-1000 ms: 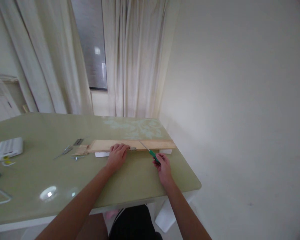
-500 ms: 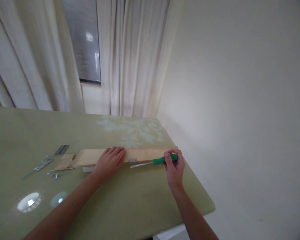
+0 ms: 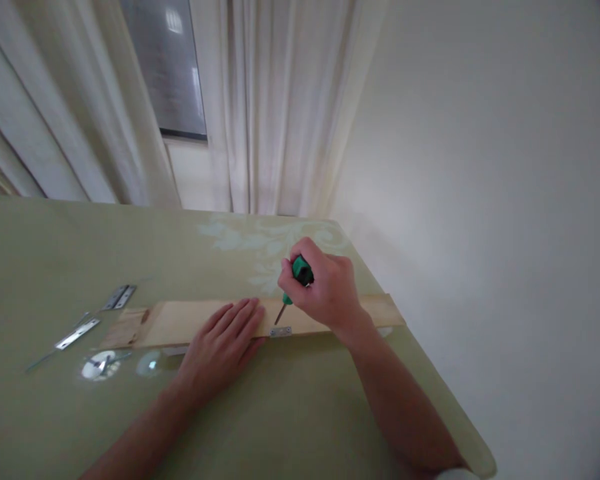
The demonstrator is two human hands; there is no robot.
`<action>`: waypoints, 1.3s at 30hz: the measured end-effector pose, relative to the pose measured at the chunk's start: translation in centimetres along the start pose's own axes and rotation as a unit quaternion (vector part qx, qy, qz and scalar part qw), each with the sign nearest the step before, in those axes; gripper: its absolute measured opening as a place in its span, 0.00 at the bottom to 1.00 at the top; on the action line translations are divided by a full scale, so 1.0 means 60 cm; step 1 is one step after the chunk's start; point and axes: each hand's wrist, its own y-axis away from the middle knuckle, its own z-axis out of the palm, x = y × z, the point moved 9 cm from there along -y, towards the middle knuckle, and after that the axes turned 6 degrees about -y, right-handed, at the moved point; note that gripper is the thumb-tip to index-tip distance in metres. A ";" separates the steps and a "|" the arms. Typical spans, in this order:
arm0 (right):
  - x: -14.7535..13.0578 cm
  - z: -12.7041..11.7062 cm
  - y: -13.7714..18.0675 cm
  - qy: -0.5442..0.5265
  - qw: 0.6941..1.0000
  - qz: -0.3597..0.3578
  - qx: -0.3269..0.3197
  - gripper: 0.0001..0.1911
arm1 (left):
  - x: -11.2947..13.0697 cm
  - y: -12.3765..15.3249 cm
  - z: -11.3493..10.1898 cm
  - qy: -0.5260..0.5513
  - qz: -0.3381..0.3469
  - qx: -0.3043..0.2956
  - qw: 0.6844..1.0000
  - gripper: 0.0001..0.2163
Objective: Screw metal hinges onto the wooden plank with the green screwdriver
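A long pale wooden board [image 3: 180, 319] lies across the table, with a small metal hinge [image 3: 281, 331] at its front edge. My left hand [image 3: 227, 337] rests flat on the board just left of the hinge, fingers stretched out. In my right hand [image 3: 330, 280], closed around the green handle, is a screwdriver [image 3: 301, 271]. Its shaft points down and its tip is at the hinge's upper edge; whether it touches a screw I cannot tell.
Left of the board lie a folded hinge [image 3: 120, 297], a metal plate with holes [image 3: 78, 333] beside a thin rod, and several screws [image 3: 107, 362]. The green table [image 3: 290, 413] ends at a right edge near the white wall [image 3: 480, 200]. Curtains [image 3: 265, 120] hang behind.
My right hand has moved left and swung the screwdriver from lying nearly level to pointing down at the hinge. My left hand stays on the board. The view has shifted slightly.
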 end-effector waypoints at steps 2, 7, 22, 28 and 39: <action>0.006 0.002 0.001 -0.010 1.000 0.007 -0.011 0.06 | 0.000 0.001 0.000 0.008 -0.001 -0.001 1.000 0.19; 0.016 0.007 -0.002 -0.031 0.999 0.028 -0.032 0.07 | -0.003 0.005 -0.005 0.023 0.002 0.006 1.000 0.22; -0.013 0.039 0.008 -0.101 0.984 -0.035 -0.140 0.05 | -0.005 0.003 -0.023 0.050 0.002 0.026 0.998 0.16; -0.024 0.042 0.007 -0.148 0.962 -0.049 -0.223 0.04 | -0.007 0.003 -0.021 0.060 -0.004 0.020 0.998 0.15; -0.002 0.019 0.002 0.034 0.990 0.029 -0.137 0.17 | -0.007 0.004 -0.019 0.067 -0.006 0.016 0.998 0.18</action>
